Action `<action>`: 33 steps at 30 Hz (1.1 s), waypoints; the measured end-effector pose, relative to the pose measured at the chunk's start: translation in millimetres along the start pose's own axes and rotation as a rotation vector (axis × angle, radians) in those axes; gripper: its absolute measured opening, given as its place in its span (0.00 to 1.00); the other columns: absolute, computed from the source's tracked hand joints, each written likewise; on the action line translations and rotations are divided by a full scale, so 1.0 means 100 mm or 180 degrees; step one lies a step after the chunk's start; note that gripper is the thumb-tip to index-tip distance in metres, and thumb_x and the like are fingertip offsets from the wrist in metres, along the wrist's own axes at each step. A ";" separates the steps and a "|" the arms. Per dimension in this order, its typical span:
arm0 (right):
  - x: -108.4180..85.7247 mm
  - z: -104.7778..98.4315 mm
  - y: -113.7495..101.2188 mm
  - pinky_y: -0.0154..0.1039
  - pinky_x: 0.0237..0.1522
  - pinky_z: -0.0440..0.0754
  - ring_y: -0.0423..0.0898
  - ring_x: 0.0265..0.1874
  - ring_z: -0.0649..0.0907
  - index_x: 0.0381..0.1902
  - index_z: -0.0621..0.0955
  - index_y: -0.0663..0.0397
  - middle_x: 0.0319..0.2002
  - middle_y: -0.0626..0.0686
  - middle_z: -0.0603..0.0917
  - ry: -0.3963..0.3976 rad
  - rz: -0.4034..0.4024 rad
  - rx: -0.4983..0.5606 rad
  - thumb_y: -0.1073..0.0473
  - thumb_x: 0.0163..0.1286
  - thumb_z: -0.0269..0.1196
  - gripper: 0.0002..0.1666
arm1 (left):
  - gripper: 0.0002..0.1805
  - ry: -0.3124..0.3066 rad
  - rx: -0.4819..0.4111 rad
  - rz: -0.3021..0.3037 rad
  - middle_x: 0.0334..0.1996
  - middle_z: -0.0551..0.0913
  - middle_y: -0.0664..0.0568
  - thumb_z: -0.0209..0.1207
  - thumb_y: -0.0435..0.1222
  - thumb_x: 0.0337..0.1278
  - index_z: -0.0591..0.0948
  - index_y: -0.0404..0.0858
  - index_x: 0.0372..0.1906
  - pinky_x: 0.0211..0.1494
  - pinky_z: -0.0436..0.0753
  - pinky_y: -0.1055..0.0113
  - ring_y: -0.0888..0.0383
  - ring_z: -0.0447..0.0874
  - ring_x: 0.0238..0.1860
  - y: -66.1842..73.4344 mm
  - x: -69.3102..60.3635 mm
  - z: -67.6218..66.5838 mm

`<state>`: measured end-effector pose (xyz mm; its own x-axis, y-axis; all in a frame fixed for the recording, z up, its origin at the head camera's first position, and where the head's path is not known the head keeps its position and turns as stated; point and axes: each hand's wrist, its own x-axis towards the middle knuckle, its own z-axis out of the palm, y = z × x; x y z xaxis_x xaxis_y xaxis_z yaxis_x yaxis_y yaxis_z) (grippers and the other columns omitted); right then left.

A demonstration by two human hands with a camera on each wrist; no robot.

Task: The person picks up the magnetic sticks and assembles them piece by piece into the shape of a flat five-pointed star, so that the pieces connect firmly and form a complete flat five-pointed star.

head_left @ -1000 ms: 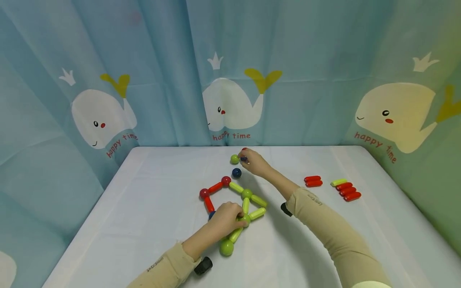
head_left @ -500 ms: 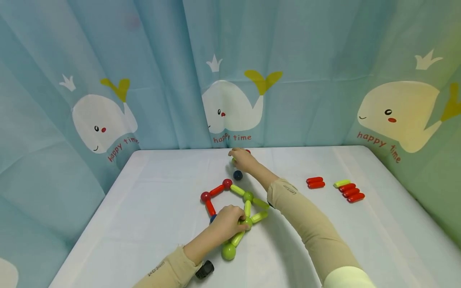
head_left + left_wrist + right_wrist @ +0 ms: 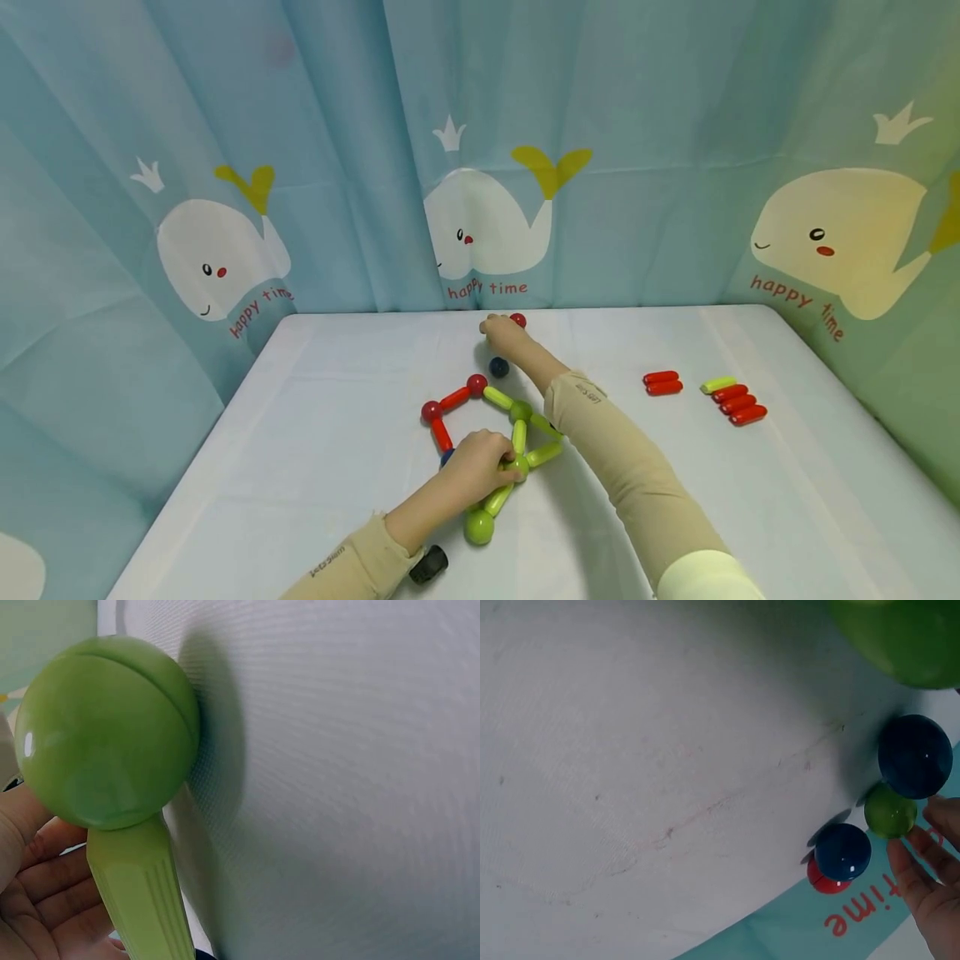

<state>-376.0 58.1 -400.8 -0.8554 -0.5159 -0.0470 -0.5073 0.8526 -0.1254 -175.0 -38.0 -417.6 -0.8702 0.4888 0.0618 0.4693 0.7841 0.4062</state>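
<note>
My left hand (image 3: 476,458) grips a green ball (image 3: 517,468) at a joint of a flat frame of balls and sticks on the white table. A green stick (image 3: 142,892) and a large green ball (image 3: 109,731) fill much of the left wrist view; the palm shows behind them. At the far edge, my right hand (image 3: 504,333) pinches a loose green ball (image 3: 890,811) between thumb and fingertips; the hand hides it in the head view. Beside it lie a dark blue ball (image 3: 915,756), another blue ball (image 3: 843,852) and a red ball (image 3: 518,320).
The frame also has red balls (image 3: 477,385) and red sticks (image 3: 442,434) on its left side. Several loose red sticks (image 3: 738,402) and a green stick (image 3: 719,385) lie at right. A blue whale-print curtain (image 3: 337,167) stands behind the table.
My right hand has moved left, from beside the rear blue ball onto the green ball, which it now covers. The left hand stays on the frame.
</note>
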 end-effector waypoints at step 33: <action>-0.13 0.02 0.02 0.42 0.54 0.78 0.51 0.45 0.79 0.53 0.78 0.61 0.48 0.59 0.80 -0.0088 0.0028 0.0020 0.71 0.67 0.54 0.17 | 0.10 0.0026 0.0022 -0.0014 0.21 0.79 0.59 0.69 0.42 0.47 0.82 0.40 0.25 0.28 0.68 0.77 0.69 0.67 0.22 -0.02 -0.01 0.02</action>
<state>-365.2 66.2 -402.7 -0.8565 -0.5107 -0.0754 -0.4991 0.8565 -0.1311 -174.6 -38.8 -420.4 -0.8734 0.4822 0.0676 0.4665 0.7888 0.4001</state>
